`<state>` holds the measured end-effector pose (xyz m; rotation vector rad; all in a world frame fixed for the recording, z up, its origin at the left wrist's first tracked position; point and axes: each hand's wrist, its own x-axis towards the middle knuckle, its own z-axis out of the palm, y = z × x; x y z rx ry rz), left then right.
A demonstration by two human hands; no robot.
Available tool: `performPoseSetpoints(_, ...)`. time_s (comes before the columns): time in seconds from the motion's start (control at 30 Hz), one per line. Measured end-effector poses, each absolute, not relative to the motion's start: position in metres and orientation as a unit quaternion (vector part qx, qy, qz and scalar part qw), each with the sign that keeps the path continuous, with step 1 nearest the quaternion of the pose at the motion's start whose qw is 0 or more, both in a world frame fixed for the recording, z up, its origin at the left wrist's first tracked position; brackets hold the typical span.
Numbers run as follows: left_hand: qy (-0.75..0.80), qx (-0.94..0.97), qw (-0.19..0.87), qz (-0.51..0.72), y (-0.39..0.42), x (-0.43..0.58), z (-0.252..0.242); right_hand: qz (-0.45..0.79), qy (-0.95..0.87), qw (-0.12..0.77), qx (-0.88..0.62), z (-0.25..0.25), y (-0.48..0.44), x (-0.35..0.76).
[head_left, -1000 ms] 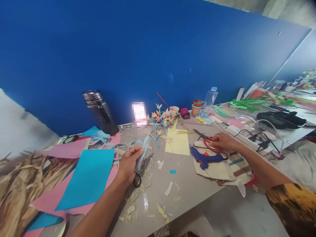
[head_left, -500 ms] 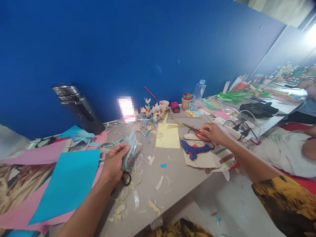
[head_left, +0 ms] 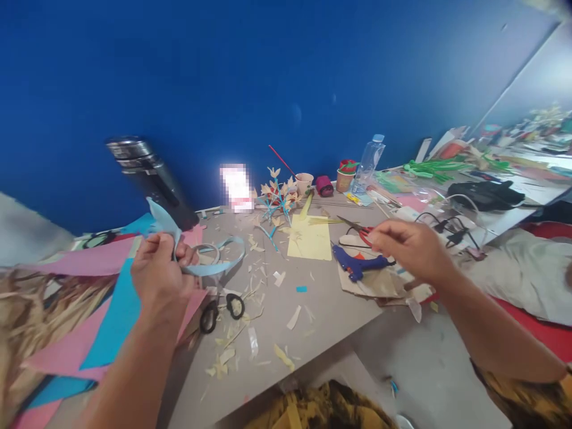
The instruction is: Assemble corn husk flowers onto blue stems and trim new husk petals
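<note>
A pale blue paper strip (head_left: pixel 217 268) is pinched in my left hand (head_left: pixel 161 265); one end sticks up above the fingers and the rest loops out to the right over the table. My right hand (head_left: pixel 411 247) is closed at the red handle of a pair of scissors (head_left: pixel 357 226), whose dark blades point left. Just below the scissors lies a blue glue gun (head_left: pixel 360 262) on folded beige material (head_left: pixel 375 286). Black-handled scissors (head_left: pixel 221 310) rest near my left hand, their blades partly covered by the strip. Between my hands is a yellow sheet (head_left: pixel 309 238).
A blue-stemmed paper plant (head_left: pixel 274 202) stands at the back beside a paper cup (head_left: pixel 304 183). A dark flask (head_left: pixel 154 182) leans by the blue wall. Turquoise and pink sheets (head_left: pixel 107 322) cover the left. A plastic bottle (head_left: pixel 369 164) and power strip (head_left: pixel 426 223) lie right, near a seated person (head_left: pixel 513 268).
My left hand has moved left with the pale blue strip, which now stretches into a loop. More of the black-handled scissors shows. My right hand has shifted slightly right at the red handle.
</note>
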<state>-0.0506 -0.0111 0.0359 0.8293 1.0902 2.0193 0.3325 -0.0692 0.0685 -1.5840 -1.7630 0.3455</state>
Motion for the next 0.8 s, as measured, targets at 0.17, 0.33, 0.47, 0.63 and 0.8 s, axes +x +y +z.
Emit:
performPoseSetpoints(0.17,0.440,0.261,0.211,0.833,-0.008,-0.069,0.054,0.151,-0.808,0.204,-0.532,0.042,-0.069,0.249)
performPoseSetpoints(0.33,0.433,0.308,0.199,0.824,-0.011,-0.065,0.045,0.190,-0.871,0.098,-0.442,0.034,-0.065,0.154)
performPoseSetpoints(0.47,0.462,0.320,0.261,0.785,-0.014,-0.055,0.034,0.141,-0.899,0.020,-0.415,0.017,-0.060,0.097)
performPoseSetpoints(0.63,0.485,0.312,0.340,0.743,-0.014,-0.055,0.029,0.125,-0.897,0.003,-0.423,0.005,-0.052,0.088)
performPoseSetpoints(0.8,0.470,0.295,0.383,0.738,-0.013,-0.061,0.029,0.166,-0.891,0.033,-0.422,0.010,-0.059,0.133)
